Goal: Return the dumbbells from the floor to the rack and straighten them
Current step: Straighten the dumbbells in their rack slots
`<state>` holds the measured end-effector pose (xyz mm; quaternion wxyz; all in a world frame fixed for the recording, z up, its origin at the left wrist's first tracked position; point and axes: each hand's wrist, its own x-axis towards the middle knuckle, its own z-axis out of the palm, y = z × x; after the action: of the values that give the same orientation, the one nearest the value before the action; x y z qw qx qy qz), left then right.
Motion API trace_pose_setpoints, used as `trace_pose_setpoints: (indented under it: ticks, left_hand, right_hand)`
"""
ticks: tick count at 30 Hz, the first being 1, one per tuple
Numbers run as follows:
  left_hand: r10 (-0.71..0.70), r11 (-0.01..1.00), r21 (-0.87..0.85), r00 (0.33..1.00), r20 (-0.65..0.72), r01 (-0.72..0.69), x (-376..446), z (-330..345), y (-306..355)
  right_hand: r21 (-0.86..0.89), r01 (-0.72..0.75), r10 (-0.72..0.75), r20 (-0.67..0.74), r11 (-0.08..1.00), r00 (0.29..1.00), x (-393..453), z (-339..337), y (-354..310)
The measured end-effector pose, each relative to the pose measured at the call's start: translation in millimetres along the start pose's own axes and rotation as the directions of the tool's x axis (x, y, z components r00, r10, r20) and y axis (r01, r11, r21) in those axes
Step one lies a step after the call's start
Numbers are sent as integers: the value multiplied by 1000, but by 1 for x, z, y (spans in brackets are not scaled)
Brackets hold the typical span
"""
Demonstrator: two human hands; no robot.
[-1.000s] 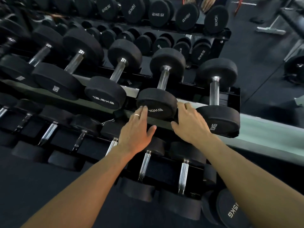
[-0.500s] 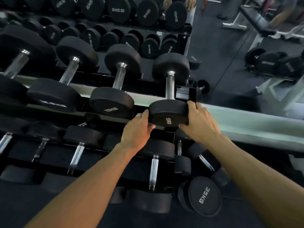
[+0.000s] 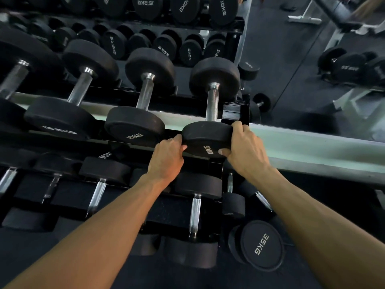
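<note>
A black 10KG dumbbell with a steel handle lies at the right end of the rack's upper tier. My left hand grips the left rim of its near head and my right hand grips the right rim, thumb on the face. To its left on the same tier sit another 10KG dumbbell and a 12.5KG one. On the floor by the rack's right foot stands a 35KG dumbbell, with smaller ones behind it.
The lower tier holds several dumbbells below my arms. A mirror behind the rack reflects the rows. A pale ledge runs along the wall to the right. More dumbbells and a bench frame show at the top right.
Both hands moved from the second-last 10KG dumbbell to the end one and closed on the rim of its near head. My view shifted right along the rack.
</note>
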<state>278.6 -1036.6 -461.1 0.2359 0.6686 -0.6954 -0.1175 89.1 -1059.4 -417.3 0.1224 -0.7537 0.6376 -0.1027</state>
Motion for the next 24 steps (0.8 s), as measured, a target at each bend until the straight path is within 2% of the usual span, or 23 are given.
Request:
trace_pose_setpoints:
  ticks: [10, 17, 24]
  left_hand:
    - [43, 999, 1, 999, 31, -43, 6, -6, -5]
    - [62, 998, 8, 998, -4, -62, 3, -3, -5]
    - [-3, 1000, 22, 1000, -3, 3, -5, -5, 4]
  right_hand:
    - [-2, -27, 27, -15, 1000, 1000, -3, 2, -2]
    - [0, -17, 17, -23, 1000, 1000, -2, 1, -2]
    - [15, 36, -36, -3, 999, 999, -7, -1, 5]
